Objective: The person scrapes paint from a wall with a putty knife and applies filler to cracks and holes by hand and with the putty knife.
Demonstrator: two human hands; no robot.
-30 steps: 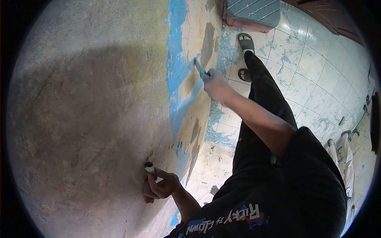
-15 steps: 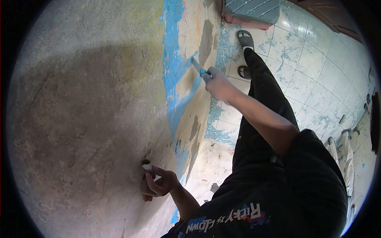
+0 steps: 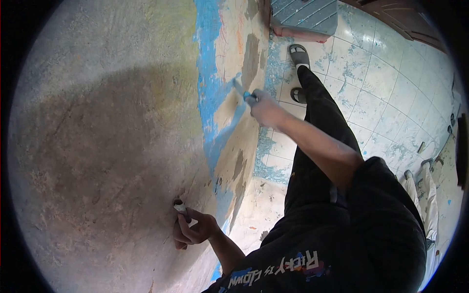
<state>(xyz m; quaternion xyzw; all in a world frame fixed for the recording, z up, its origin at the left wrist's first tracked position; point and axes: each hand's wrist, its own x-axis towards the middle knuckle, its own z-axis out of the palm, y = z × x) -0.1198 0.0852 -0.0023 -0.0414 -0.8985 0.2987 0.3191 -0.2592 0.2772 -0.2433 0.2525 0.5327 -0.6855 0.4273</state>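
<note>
My right hand (image 3: pixel 267 110) is closed around the blue handle of a scraper (image 3: pixel 239 87). Its narrow blade reaches the wall (image 3: pixel 112 146) at the edge of a blue paint strip (image 3: pixel 207 63), beside bare beige and grey patches. Lower down, my left hand (image 3: pixel 195 228) has its fingers curled with thumb and forefinger around a small whitish, tube-like piece (image 3: pixel 180 208). That piece sits at a dark round hole (image 3: pixel 177 200) in the wall. Its far end is hidden by the fingers.
Blue paint flakes (image 3: pixel 271 151) lie on the white tiled floor (image 3: pixel 381 88) along the wall's foot. A grey ridged step (image 3: pixel 305 17) stands at the top. My sandalled foot (image 3: pixel 299 56) is close to it. White cloth-like strips (image 3: pixel 429 195) hang at the right.
The whole view has shifted slightly, with the scene sitting a little lower at the top. Both hands keep their holds, and the scraper blade stays near the same paint edge.
</note>
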